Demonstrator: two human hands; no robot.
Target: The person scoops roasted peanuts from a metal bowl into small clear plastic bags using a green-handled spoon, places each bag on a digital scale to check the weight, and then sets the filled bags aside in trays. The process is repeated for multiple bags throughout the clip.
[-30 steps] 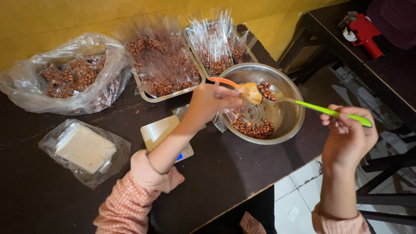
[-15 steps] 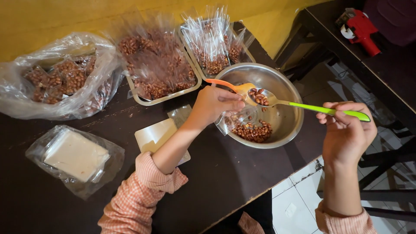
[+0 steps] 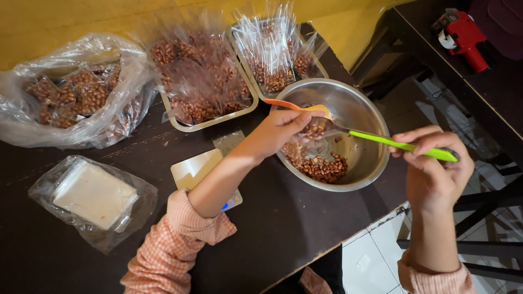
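My left hand [image 3: 278, 130] reaches over a steel bowl [image 3: 370, 163]. It pinches a small clear pouch [image 3: 313, 130] with a few peanuts in it, together with an orange plastic handle [image 3: 294, 104]. My right hand [image 3: 433, 163] grips the end of a green-handled spoon [image 3: 392, 142]. The spoon's metal tip rests at the pouch's mouth, right beside my left fingers. A layer of brown peanuts [image 3: 321, 166] lies in the bottom of the bowl.
Two metal trays of filled peanut pouches [image 3: 201, 87] [image 3: 278, 60] stand behind the bowl. A big plastic bag of packets [image 3: 71, 103] lies far left, a bag of flat white pouches [image 3: 92, 196] near left. A small scale [image 3: 196, 169] sits under my left forearm. The table edge [image 3: 376, 223] is close. A red tool [image 3: 463, 35] lies top right.
The spoon has come up out of the bowl with peanuts and now meets the pouch's mouth. My left hand has stayed over the bowl with the pouch.
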